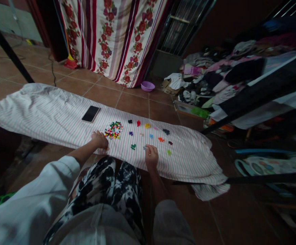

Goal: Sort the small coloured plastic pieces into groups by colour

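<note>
My left hand (pixel 99 140) rests palm down on the striped cloth, just left of a heap of mixed small coloured pieces (pixel 114 130); its curled fingertips are hidden. Fingers pinched together, my right hand (pixel 152 156) is at a small grey pile (pixel 145 147); whatever is between its fingertips is too small to make out. Single-colour piles lie around it in rows: green (pixel 133 146), purple (pixel 131 133), black (pixel 130 121), red (pixel 138 123), yellow (pixel 147 126), light blue (pixel 151 136), orange (pixel 161 139), dark grey (pixel 166 131), brown (pixel 170 143) and lime (pixel 169 152).
A phone (pixel 91 114) lies on the striped cloth (pixel 48 112) behind my left hand. Beyond stand a floral curtain (pixel 117 41), a red broom (pixel 70 62) and a purple bowl (pixel 148 86). Heaped clothes (pixel 214 75) fill the right side. Dark metal bars flank the surface.
</note>
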Motion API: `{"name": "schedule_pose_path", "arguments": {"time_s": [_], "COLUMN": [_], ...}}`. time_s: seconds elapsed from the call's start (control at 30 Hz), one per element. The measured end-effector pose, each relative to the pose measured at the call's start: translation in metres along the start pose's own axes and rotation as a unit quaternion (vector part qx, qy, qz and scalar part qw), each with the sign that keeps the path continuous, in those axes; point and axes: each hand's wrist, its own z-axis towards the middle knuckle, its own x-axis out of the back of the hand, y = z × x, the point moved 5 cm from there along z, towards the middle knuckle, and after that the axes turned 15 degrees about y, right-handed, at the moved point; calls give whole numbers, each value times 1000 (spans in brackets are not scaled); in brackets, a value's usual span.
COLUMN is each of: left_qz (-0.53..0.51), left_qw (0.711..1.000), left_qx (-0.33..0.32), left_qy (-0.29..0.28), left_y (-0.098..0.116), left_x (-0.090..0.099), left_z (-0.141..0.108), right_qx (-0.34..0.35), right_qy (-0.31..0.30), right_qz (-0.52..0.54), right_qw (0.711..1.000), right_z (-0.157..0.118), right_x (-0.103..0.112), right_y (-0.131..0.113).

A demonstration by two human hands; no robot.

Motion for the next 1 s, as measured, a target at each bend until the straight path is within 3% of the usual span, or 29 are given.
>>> {"name": "schedule_pose_path", "arguments": {"time_s": [0.23,0.63,0.8,1.0], "left_qz": [44,-9,12,5], "left_qw": [995,995,996,997], "left_qx": [66,85,78,71], "left_qy": [-56,-44,-49,-34], "left_y": [0,3,5,4], "left_x": [1,-2,-2,-4], "left_z": [-2,4,5,7], "right_qx": [47,136,161,150], "right_qy": [-88,-289,-316,-309], "right_qz": [18,-13,-33,-40], "right_qw": [995,948,935,938], "right_z": [-5,-34,-35,-17], "right_x": [-35,-112,-132,-160], "right_y": [-41,-116,-126,-125]}}
